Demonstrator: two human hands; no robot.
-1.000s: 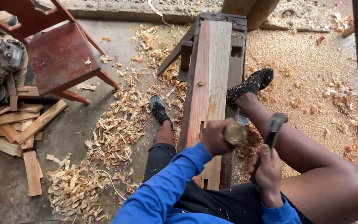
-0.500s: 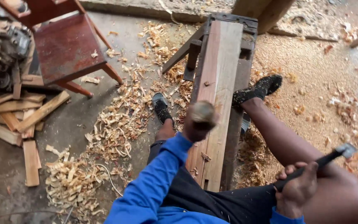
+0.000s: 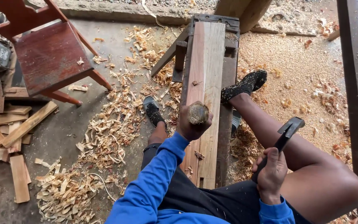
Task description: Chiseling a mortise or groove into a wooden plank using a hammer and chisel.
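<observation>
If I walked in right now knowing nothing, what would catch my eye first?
Probably the long wooden plank lying along a dark bench in the middle, with a person in blue sleeves seated astride it. Their left hand grips a worn, round-topped wooden handle upright over the plank, while the right hand holds a dark hammer off to the right above the knee. Pale wood shavings litter the floor on the left, beside a red chair.

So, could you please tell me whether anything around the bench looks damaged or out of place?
The chisel handle in the left hand has a frayed, battered top. Wood shavings litter the floor beside the bench.
</observation>
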